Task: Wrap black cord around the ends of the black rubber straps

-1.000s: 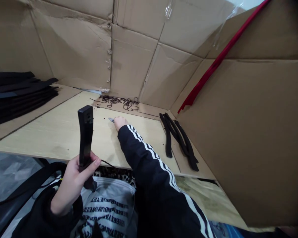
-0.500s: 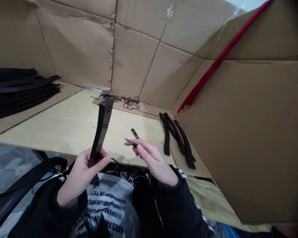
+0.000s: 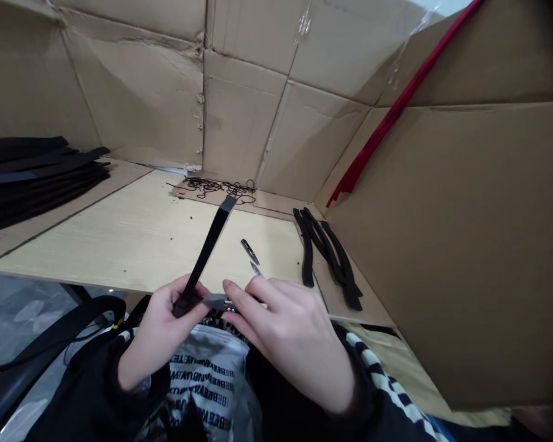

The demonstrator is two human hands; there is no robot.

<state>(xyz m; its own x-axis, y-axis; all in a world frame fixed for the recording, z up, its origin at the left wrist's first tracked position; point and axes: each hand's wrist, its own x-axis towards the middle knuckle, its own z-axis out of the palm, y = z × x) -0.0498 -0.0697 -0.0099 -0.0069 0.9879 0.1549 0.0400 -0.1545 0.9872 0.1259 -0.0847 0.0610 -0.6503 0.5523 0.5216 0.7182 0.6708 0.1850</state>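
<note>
My left hand (image 3: pixel 166 328) is closed around the lower end of a black strap (image 3: pixel 209 245), which stands up and leans to the right. My right hand (image 3: pixel 288 328) pinches a small pointed metal blade (image 3: pixel 217 301) between thumb and fingers. Its tip meets the strap's lower end beside my left thumb; its handle is mostly hidden by my fingers. Just beyond my right knuckles a grey pointed tip (image 3: pixel 255 268) shows, and I cannot tell whether it is held or lies on the table. Small dark thread snips (image 3: pixel 249 250) rest on the table nearby.
Several black straps (image 3: pixel 329 255) lie at the right of the table (image 3: pixel 105 245). A stack of more black strips (image 3: pixel 32 178) is at the far left. Tangled dark thread (image 3: pixel 221 186) lies at the back. Cardboard walls (image 3: pixel 244 110) enclose the table, and a red strip (image 3: pixel 396 110) hangs at right.
My right hand has come left and down, bringing the blade to the strap's lower end. The strap has turned and tipped to the right in my left hand.
</note>
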